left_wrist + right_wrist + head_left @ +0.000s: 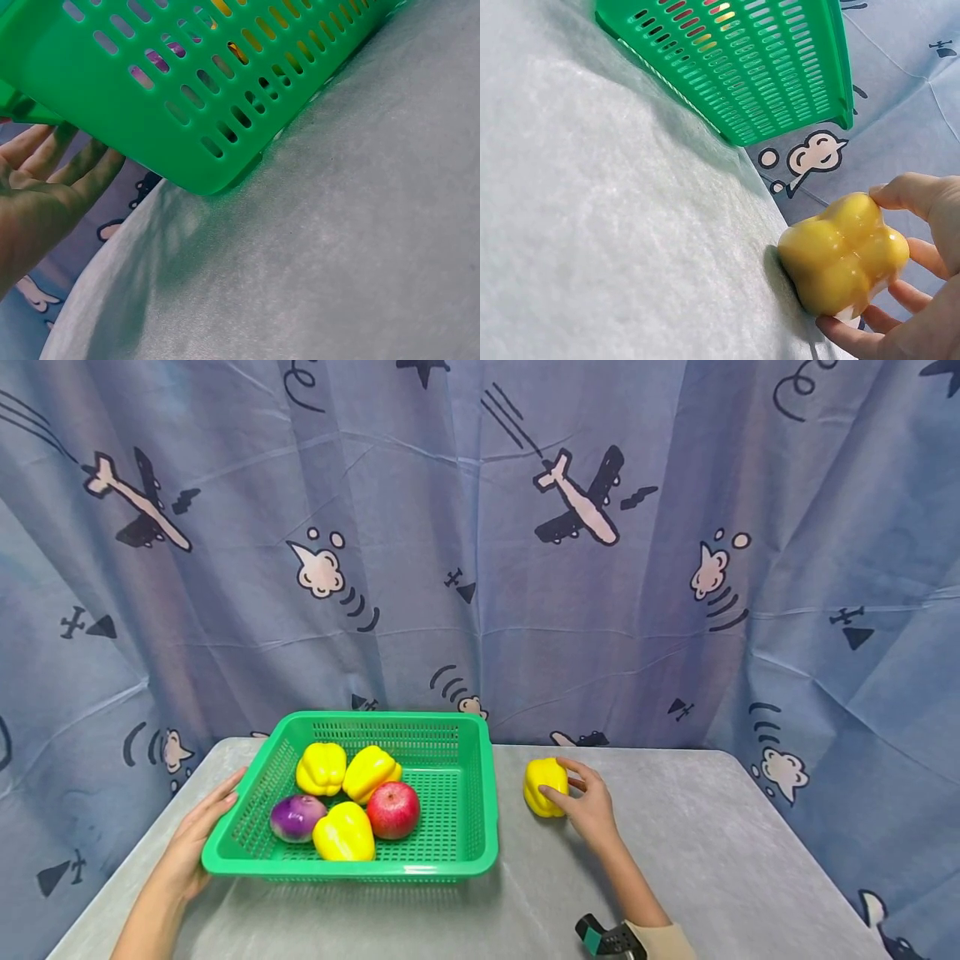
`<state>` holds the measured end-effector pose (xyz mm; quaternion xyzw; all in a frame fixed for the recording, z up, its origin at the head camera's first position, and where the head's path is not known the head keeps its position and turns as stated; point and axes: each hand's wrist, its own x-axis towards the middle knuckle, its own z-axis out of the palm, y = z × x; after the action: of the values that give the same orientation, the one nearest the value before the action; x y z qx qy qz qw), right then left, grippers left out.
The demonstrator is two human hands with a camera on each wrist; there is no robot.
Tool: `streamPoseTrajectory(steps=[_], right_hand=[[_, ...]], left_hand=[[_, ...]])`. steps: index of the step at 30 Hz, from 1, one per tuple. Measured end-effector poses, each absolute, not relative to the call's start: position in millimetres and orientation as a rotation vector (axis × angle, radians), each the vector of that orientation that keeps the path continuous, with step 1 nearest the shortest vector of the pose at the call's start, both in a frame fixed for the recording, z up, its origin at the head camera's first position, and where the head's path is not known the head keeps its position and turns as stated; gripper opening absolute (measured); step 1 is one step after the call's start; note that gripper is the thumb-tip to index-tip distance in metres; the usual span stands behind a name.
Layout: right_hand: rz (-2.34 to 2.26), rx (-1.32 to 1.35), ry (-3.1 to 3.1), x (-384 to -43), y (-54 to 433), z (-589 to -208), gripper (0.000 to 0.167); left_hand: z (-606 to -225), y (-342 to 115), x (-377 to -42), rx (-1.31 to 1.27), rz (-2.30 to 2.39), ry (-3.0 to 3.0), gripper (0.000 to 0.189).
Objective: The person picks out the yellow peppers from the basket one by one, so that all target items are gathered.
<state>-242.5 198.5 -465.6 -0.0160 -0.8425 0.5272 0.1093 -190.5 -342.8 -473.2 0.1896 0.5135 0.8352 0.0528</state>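
Note:
My right hand [588, 802] holds a yellow bell pepper [546, 787] on the table, to the right of the green basket [352, 868]. Thumb and fingertips lie against opposite sides of this pepper [844, 251] in the right wrist view. At the basket's left side is my left hand [197, 843], its fingers extended along the wall and fingertips right at the rim. Inside the basket sit three yellow bell peppers [321, 769], a red apple [393, 810] and a round purple vegetable [297, 818].
A grey-white cloth-like surface covers the table [712, 827]. Behind it hangs a blue curtain [480, 568] printed with planes and clouds. A black strap device [611, 937] is on the right wrist, by a beige sleeve [663, 942].

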Motion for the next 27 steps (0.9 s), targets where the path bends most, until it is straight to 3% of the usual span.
streamPoseTrajectory(steps=[27], right_hand=[[1.631, -0.015, -2.539, -238.4, 203.2, -466.0, 0.073]], left_hand=[[-473.6, -342.7, -191.2, 0.584, 2.542, 1.567, 0.058]])
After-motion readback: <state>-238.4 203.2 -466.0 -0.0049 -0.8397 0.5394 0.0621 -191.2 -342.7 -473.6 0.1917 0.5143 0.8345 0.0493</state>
